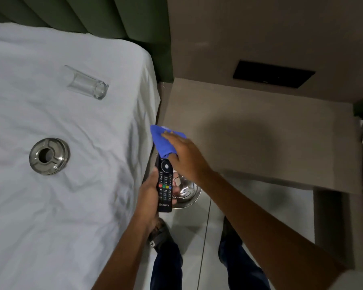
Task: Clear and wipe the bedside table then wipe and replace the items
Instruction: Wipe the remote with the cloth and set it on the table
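- Step as I read it: item-wiping phase. Counter (260, 130) at centre right of frame is bare; the TV remote (165, 186) is getting wiped before going back.
- Left hand (149, 197): fingers clamped around the remote's lower half, thumb along its left edge, buttons facing up.
- Right hand (183, 153): fingers pressed down on a blue cloth (162, 141), which covers the remote's top end. Cloth sits between fingers and remote.
- Remote is held off the counter, low centre of frame, between the bed edge and the counter's near-left corner.
- Glass tumbler (87, 83) lies on its side on the bed sheet (61, 195), upper left; metal ashtray (49, 156) upright at left. Both well apart from the hands, apparently waiting.
- Next, my call: drag the cloth down the button face, then set the remote on the counter.
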